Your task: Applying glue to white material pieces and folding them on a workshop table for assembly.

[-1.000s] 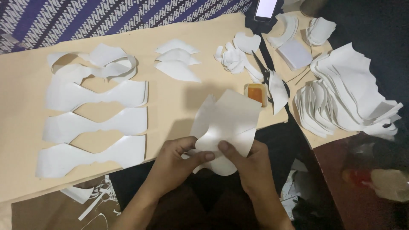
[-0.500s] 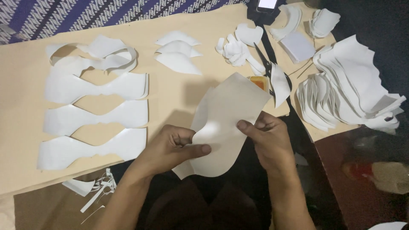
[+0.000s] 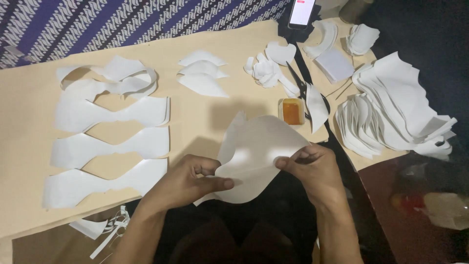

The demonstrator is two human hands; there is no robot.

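Left hand [image 3: 188, 183]: thumb and fingers pinched shut on the lower left edge of the cut white sheet [image 3: 256, 156], thumb lying on top
Right hand [image 3: 312, 171]: fingers curled closed on the sheet's right edge, thumb pressed to its upper face
Cut white sheet: held between both hands above the near edge of the tan board [image 3: 205, 112], its curved lower edge over the dark lap; whether it is one layer or several cannot be told
Long wavy white pieces [image 3: 107, 142]: laid in a column on the left part of the board, one below another
Small pointed white pieces [image 3: 202, 78]: three, stacked in a short column near the board's middle
Orange pot [image 3: 292, 111]: square, on the board just beyond the sheet's upper right corner
Scissors [image 3: 299, 82]: lying beside the pot, among white offcuts
Fanned white stack [image 3: 395, 112]: well to the right of the hands
Phone [image 3: 302, 12]: at the far edge, screen lit
Patterned cloth [image 3: 122, 24]: blue and white, behind the board
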